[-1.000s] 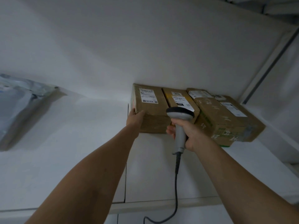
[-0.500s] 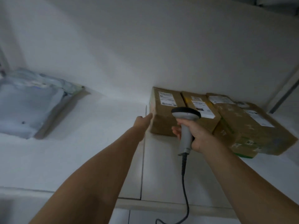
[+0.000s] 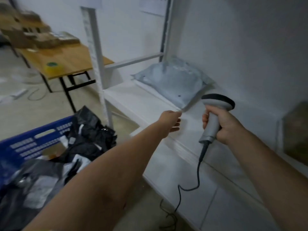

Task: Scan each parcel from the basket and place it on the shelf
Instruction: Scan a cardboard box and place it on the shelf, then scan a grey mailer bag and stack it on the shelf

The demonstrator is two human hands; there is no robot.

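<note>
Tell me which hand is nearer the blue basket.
Left. The left hand is over the front edge of the shelf, right of the blue basket; the right hand, gripping the scanner, is farther right, deeper over the shelf.

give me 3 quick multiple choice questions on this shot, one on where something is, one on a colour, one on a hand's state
1. Where does the grey poly mailer lie?
A. on a wooden table
B. on the white shelf
C. in a crate

2. What colour is the basket?
A. red
B. blue
C. green

3. What is the left hand doing?
A. gripping a cardboard box
B. pinching a tape roll
C. holding nothing

Answers:
1. B, because the mailer rests at the back of the shelf, by the wall.
2. B, because its perforated wall is blue.
3. C, because the left hand reaches out bare above the shelf, while the right hand grips the barcode scanner.
</note>
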